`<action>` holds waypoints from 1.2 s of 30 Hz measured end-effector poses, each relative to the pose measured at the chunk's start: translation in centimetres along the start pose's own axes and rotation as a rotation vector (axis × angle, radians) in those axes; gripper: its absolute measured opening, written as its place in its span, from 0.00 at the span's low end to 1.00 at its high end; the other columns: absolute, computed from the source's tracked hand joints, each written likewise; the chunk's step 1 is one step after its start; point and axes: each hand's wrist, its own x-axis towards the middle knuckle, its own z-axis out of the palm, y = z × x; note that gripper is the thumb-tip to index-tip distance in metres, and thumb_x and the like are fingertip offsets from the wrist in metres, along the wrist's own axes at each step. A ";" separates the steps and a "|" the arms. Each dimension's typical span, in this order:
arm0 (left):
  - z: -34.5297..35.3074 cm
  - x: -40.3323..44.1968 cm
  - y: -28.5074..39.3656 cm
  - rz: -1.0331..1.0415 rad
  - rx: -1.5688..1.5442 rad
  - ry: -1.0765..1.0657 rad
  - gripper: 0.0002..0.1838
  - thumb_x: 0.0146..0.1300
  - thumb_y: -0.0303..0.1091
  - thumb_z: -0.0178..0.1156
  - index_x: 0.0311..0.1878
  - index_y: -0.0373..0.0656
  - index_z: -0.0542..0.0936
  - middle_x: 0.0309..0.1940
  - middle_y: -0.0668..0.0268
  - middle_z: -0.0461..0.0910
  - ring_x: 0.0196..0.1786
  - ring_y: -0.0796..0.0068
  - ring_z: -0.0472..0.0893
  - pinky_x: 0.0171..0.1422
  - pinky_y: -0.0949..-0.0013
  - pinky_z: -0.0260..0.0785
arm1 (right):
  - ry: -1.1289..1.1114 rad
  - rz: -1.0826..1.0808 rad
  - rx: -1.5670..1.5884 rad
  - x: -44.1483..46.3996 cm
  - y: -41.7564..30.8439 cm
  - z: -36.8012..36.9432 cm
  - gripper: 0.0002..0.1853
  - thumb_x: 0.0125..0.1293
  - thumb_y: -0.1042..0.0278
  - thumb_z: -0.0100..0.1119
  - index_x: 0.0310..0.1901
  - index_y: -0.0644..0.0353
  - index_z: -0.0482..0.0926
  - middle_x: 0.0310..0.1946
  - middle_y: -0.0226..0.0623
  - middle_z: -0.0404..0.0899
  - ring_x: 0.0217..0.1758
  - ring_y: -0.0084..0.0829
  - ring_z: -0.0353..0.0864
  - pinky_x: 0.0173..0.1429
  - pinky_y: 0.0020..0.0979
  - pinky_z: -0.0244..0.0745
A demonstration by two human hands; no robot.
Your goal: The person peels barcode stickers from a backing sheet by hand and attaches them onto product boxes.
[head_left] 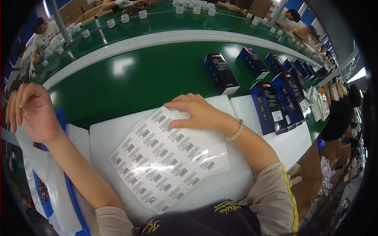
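Note:
A stack of white sheets with rows of barcode labels lies on white foam in front of me. My right hand rests on the upper right edge of the sheets, thumb and fingers apart. My left hand is raised at the far left, away from the sheets, with its fingers loosely bent and apart and nothing visible in it. Dark blue boxes stand on the foam to the right of my right hand, some with a white label. Another dark blue box lies beyond my right hand on the green surface.
A green conveyor runs behind the foam, with a pale rail across it. White round parts stand on the far belt. Other people work along the far side and at the right. A blue-edged bin is below my left arm.

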 end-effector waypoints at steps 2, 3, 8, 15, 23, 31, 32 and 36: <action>0.2 -0.1 -0.1 -0.011 -0.010 0.003 0.25 0.67 0.37 0.37 0.10 0.53 0.66 0.03 0.77 0.64 0.21 0.81 0.65 0.37 0.77 0.60 | 0.032 -0.008 0.009 0.0 -0.2 0.4 0.23 0.57 0.48 0.63 0.51 0.51 0.79 0.51 0.35 0.75 0.55 0.35 0.69 0.64 0.34 0.56; 0.5 -0.3 0.2 0.023 0.050 -0.012 0.24 0.66 0.36 0.39 0.10 0.53 0.66 0.03 0.78 0.63 0.22 0.81 0.64 0.38 0.77 0.60 | 0.035 0.005 0.036 0.0 -0.4 0.4 0.23 0.56 0.48 0.64 0.51 0.51 0.79 0.51 0.35 0.75 0.55 0.35 0.69 0.64 0.34 0.56; 1.5 -1.0 1.2 0.183 0.347 -0.096 0.20 0.62 0.31 0.44 0.12 0.52 0.66 0.05 0.78 0.62 0.25 0.82 0.63 0.38 0.78 0.60 | 0.054 0.033 0.122 0.1 -1.0 0.2 0.24 0.56 0.48 0.64 0.51 0.52 0.79 0.52 0.35 0.74 0.55 0.35 0.70 0.64 0.34 0.56; -7.1 -2.2 -9.8 -0.654 1.475 0.028 0.07 0.59 0.33 0.62 0.39 0.43 0.78 0.33 0.67 0.77 0.34 0.78 0.74 0.40 0.78 0.68 | 0.071 -0.034 0.111 0.2 -0.7 0.7 0.26 0.56 0.49 0.64 0.53 0.54 0.77 0.52 0.37 0.75 0.55 0.37 0.70 0.64 0.36 0.57; -12.0 -5.4 -11.3 -1.313 1.487 0.010 0.14 0.51 0.30 0.69 0.42 0.40 0.79 0.35 0.65 0.78 0.38 0.78 0.75 0.47 0.77 0.69 | 0.060 0.033 0.114 0.4 -0.7 0.6 0.25 0.59 0.51 0.61 0.54 0.56 0.75 0.50 0.39 0.76 0.54 0.37 0.71 0.63 0.37 0.59; -11.4 -5.1 -11.5 -1.207 1.494 0.047 0.15 0.48 0.32 0.71 0.39 0.39 0.80 0.32 0.63 0.80 0.35 0.76 0.78 0.42 0.76 0.71 | 0.094 0.030 0.204 0.5 -0.8 0.4 0.22 0.60 0.55 0.61 0.52 0.60 0.76 0.47 0.41 0.78 0.51 0.35 0.74 0.60 0.35 0.64; -11.1 -5.0 -11.5 -1.213 1.495 0.046 0.15 0.48 0.32 0.71 0.39 0.39 0.80 0.32 0.63 0.80 0.35 0.76 0.78 0.42 0.76 0.71 | 0.096 0.032 0.209 0.6 -1.1 0.5 0.22 0.60 0.55 0.61 0.52 0.60 0.76 0.47 0.41 0.78 0.51 0.35 0.74 0.60 0.35 0.64; -9.7 -4.7 -12.2 -1.157 1.586 -0.023 0.13 0.48 0.30 0.71 0.38 0.39 0.80 0.30 0.64 0.80 0.33 0.77 0.77 0.39 0.78 0.71 | 0.205 -0.015 0.329 0.6 -2.3 0.2 0.15 0.59 0.68 0.63 0.48 0.60 0.78 0.42 0.38 0.79 0.44 0.28 0.77 0.49 0.26 0.73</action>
